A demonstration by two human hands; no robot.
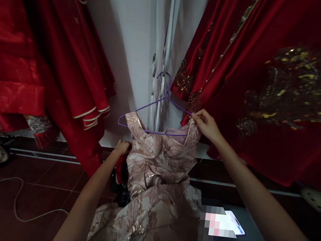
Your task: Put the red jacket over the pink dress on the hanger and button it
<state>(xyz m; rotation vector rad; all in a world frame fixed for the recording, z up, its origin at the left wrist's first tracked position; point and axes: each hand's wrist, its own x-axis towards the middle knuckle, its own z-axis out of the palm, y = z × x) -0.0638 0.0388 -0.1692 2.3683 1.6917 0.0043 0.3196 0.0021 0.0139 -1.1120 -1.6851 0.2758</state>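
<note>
A pale pink dress point(158, 166) with a shiny floral pattern hangs in front of me on a thin purple wire hanger point(156, 108). My right hand point(206, 125) pinches the dress's right shoulder strap where it meets the hanger's end. My left hand point(121, 149) is closed on the dress's left side, below the armhole, with its fingers mostly hidden behind the fabric. The hanger's hook point(165, 78) rises in front of a white wall.
Red satin garments point(54, 58) hang at the left. A red gown with gold embroidery point(282, 92) hangs at the right. A lit phone point(236, 222) lies on a dark surface at the lower right. A white cable point(17, 204) trails over the dark red floor.
</note>
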